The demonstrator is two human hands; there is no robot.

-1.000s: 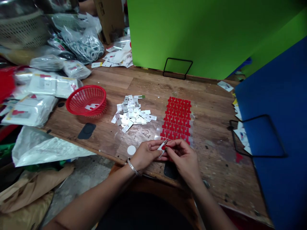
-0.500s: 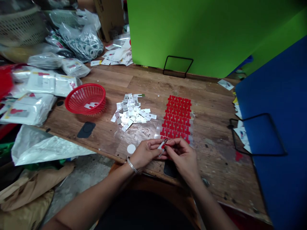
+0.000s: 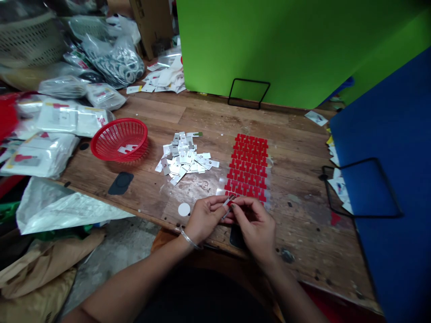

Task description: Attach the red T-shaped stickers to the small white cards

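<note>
Close to the table's front edge, my left hand (image 3: 206,220) is closed on a small flat metal plate (image 3: 226,214), held tilted between thumb and fingers. My right hand (image 3: 257,224) pinches at a small red piece (image 3: 230,203) against that plate; the fingertips partly hide it. Just beyond my hands lies a clear sheet with rows of red T-shaped stickers (image 3: 249,167), its near end partly covered by my fingers. To the left is a loose pile of small white and silvery plates (image 3: 183,158). A white disc (image 3: 184,209) lies beside my left hand.
A red plastic basket (image 3: 97,150) holding a few plates stands left of the pile. Bagged packets (image 3: 59,117) crowd the far left. A green panel (image 3: 269,49) and a blue panel (image 3: 397,134) bound the table, with black wire frames (image 3: 249,80) by them.
The plate has turned more edge-on in my left hand, and my right fingers have closed in over the red piece. The rest of the table looks unchanged.
</note>
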